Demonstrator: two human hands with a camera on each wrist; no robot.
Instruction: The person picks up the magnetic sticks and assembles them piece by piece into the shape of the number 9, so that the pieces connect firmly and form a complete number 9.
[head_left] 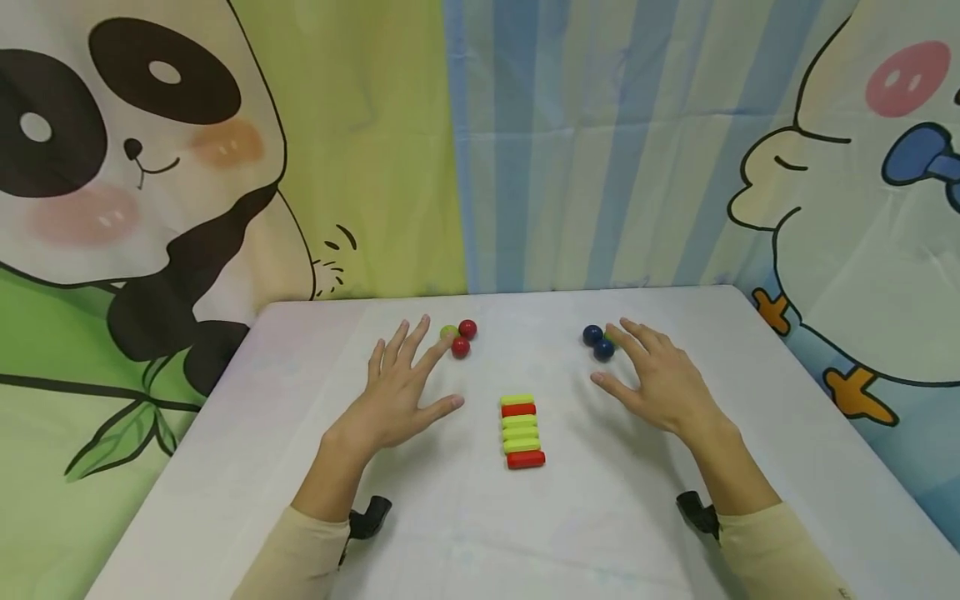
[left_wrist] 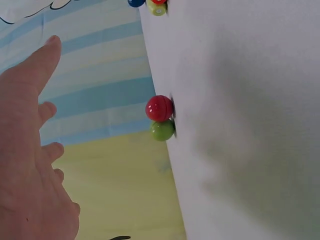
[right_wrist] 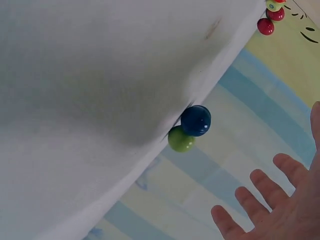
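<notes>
My left hand (head_left: 390,400), fingers spread, is held over the white table beside a cluster of red balls (head_left: 461,347) and a green ball (head_left: 448,332). Its index fingertip overlaps the green ball in the head view. My right hand (head_left: 660,379) also has its fingers spread, near dark blue balls (head_left: 603,350) and a green ball (right_wrist: 180,139) that its fingers partly hide in the head view. Neither hand holds anything. Between the hands, several short yellow-green sticks (head_left: 521,433) and red sticks (head_left: 526,459) lie side by side in a column.
The white table (head_left: 480,533) ends at the back against a striped curtain (head_left: 570,150). A panda print (head_left: 225,142) hangs on the left, and a white cartoon animal (head_left: 862,267) on the right. Black straps with mounts (head_left: 367,518) sit on both wrists.
</notes>
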